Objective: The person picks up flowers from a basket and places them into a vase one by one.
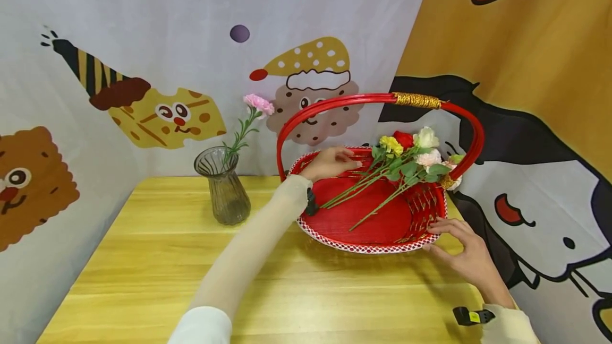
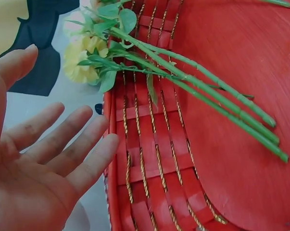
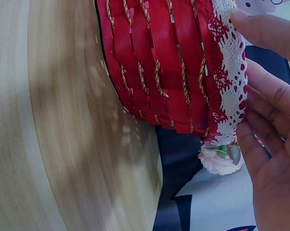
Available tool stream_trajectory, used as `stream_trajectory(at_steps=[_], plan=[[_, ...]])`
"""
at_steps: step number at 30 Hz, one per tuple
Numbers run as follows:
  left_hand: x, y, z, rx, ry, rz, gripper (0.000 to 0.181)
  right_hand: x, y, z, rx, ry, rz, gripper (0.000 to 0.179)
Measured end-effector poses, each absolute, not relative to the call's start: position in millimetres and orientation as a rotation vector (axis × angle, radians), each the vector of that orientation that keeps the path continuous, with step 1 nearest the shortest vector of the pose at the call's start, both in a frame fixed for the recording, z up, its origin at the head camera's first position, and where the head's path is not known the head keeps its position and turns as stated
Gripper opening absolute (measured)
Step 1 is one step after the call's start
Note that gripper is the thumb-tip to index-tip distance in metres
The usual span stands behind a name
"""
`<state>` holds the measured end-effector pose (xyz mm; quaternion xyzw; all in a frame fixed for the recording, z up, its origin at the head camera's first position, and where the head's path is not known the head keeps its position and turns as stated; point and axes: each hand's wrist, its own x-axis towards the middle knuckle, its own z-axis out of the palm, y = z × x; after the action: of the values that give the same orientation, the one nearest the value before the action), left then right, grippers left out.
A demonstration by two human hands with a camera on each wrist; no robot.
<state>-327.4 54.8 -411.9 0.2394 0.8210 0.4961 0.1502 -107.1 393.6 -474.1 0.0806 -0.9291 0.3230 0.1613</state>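
A red basket (image 1: 382, 230) on the wooden table (image 1: 287, 301) is gripped at its near right rim by the right hand (image 1: 461, 251), thumb outside and fingers inside, apparently for steadiness. Near the far rim, the left hand (image 1: 331, 163) is held spread, nothing grasped. Flowers (image 1: 406, 168) are propped, blooms raised by the far right rim (a lone pink bloom (image 1: 258, 104) is supported by a glass vase (image 1: 229, 198) to the left).

Cloth (image 1: 167, 25) behind table (image 1: 143, 259), vase (image 1: 229, 198) on table, flower (image 1: 258, 104) in vase, basket (image 1: 382, 227) to vase's right, flowers (image 1: 409, 168) in basket toward right rear, left hand (image 1: 331, 163) over left rear rim, right hand (image 1: 465, 251) at right front rim
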Motion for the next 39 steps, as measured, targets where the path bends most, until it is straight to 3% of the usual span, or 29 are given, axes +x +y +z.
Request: stream_trajectory(at_steps=[7, 17, 39], plan=[[-333.4, 71.6, -420.0, 0.644, 2.38, 1.399, 0.056, -106.2, 393.6, -474.9, 0.192, -2.667, 0.939, 0.033], [-341.8, 92.6, -431.3, 0.578, 2.396, 1.39, 0.039, -110.6, 393.1, -474.7, 0.255, -2.623, 0.933, 0.035], [-349.1, 120.0, -448.5, 0.546, 2.551, 1.206, 0.022, -107.2, 391.6, -474.2, 0.211, -2.663, 0.974, 0.033]])
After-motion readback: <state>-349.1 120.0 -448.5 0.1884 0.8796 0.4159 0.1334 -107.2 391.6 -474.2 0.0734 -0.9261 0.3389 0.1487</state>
